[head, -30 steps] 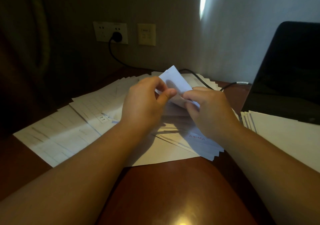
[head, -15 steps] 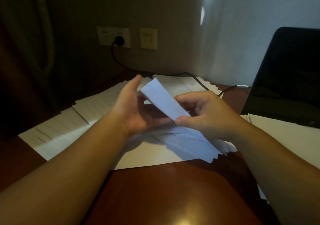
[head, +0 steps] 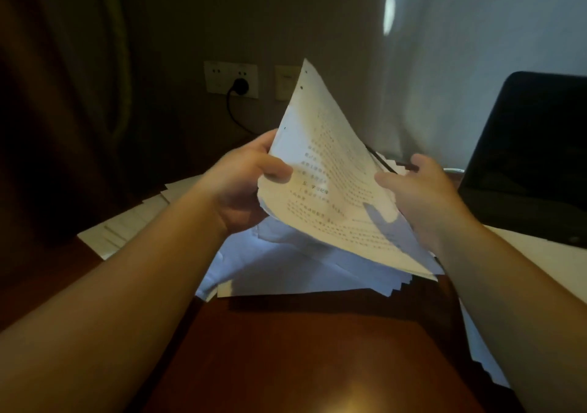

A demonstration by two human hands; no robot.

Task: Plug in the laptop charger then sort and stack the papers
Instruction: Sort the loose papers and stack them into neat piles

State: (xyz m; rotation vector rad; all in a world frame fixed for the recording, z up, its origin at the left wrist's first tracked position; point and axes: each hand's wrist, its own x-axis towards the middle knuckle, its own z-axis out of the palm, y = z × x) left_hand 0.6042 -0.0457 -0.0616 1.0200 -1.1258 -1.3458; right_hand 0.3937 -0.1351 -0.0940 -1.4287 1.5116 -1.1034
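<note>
— How are the papers held?
— A bundle of printed sheets is gripped at its left edge by the left hand, thumb on top and fingers curled beneath. Its right edge is touched by the right hand, fingers loosely spread.

— What is seen below the hands?
— More loose sheets are spread on the desk.

— And the charger?
— Beyond the left hand, its plug is seated in the wall socket. The laptop is seen right of the right hand.
</note>
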